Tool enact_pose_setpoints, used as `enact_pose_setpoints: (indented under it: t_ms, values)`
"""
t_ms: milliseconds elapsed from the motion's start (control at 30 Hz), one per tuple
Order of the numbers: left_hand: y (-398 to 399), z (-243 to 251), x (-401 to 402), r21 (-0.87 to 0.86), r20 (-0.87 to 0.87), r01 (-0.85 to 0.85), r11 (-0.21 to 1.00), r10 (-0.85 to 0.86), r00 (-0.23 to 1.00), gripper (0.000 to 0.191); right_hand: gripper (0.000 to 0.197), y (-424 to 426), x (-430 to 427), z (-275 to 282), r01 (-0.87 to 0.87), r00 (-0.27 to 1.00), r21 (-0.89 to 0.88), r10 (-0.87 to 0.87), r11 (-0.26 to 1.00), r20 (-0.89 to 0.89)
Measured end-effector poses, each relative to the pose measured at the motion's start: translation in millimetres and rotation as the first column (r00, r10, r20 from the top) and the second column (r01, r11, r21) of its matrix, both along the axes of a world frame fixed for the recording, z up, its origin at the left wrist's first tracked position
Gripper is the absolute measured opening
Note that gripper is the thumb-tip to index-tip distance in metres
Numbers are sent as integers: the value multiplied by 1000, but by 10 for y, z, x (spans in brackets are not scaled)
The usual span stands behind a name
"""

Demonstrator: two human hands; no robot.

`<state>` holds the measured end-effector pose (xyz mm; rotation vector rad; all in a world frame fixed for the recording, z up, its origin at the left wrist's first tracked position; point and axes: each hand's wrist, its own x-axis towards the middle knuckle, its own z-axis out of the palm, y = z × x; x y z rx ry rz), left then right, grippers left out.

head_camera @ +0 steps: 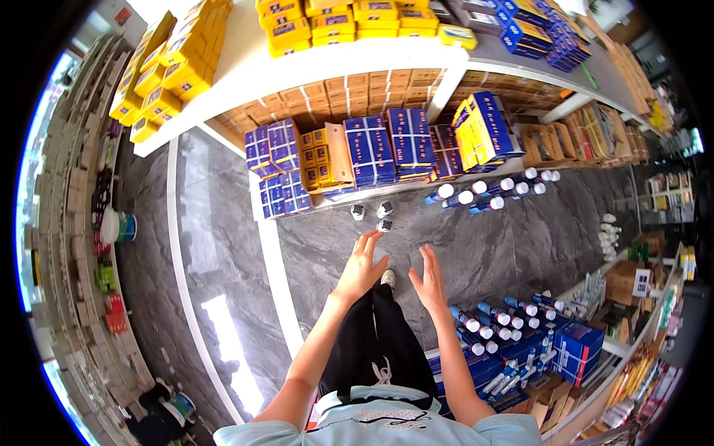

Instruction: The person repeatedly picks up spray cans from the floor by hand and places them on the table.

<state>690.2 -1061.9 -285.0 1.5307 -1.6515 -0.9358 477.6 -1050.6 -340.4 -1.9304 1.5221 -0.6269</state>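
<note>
My left hand [362,268] reaches out with its fingers apart and nothing in it. Its fingertips come close, in the picture, to the nearest of several small white containers with dark tops [384,225], standing by the foot of the shelf. My right hand [429,279] is held out beside it, palm turned inward, also holding nothing. Past the hands, blue boxes bound with white straps [368,150] and an opened carton of small yellow boxes [317,159] stand on the lower shelf. To their right, several blue spray cans with white caps [491,189] stand on the floor.
Yellow boxes [334,22] are stacked on the white shelf top [240,72] ahead. Behind my right arm, more capped blue cans [502,320] stand by a blue carton [578,348]. Long shelving [61,223] lines the left, with a white tub [118,225] beside it. White bottles [609,237] stand at right.
</note>
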Motion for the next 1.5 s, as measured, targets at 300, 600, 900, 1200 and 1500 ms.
enact_pose_setpoints:
  t_ms: [300,600,900,1200,1500]
  values:
    - [-117,-1275,134,143,-19,-120,982,124,992,49,59,-540,338,-1265,-161,987,55,159,985,32]
    - [-431,-3049,305,167,86,-246,955,235,968,54,58,-763,481,-2760,-359,904,58,362,932,-229]
    - [-963,-4661,371,239,376,-312,919,209,903,80,58,-768,657,-3792,-461,852,164,487,872,-191]
    - [-1237,-5223,382,317,526,-306,898,102,845,88,46,-992,691,-4088,-386,897,266,427,884,-118]
    - [-1464,-5487,276,306,625,-334,891,77,777,75,38,-992,681,-4022,-359,932,371,353,857,85]
